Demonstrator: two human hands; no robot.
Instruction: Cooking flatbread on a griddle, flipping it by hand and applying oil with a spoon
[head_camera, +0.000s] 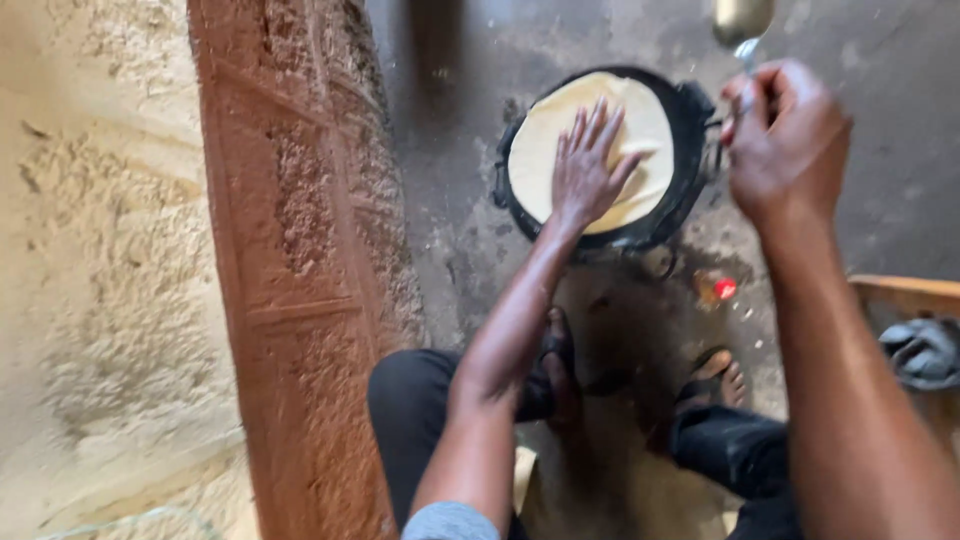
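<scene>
Bare concrete floor (450, 250), pan (690, 130) far centre. Your left hand (588, 165) lies spread flat on the flatbread (560, 125); right hand (785, 140), just right, pinches a spoon (745, 25).

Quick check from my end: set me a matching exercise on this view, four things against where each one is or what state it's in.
Things:
1. Left hand
2. Right hand
3. Round pale flatbread
4. Small red-capped bottle

States:
A. lying on the ground near the feet
B. closed around a metal spoon
C. spread flat in the round black pan
D. pressing palm-down, fingers spread

Pairs: 1-D, 2-B, 3-C, 4-A
</scene>
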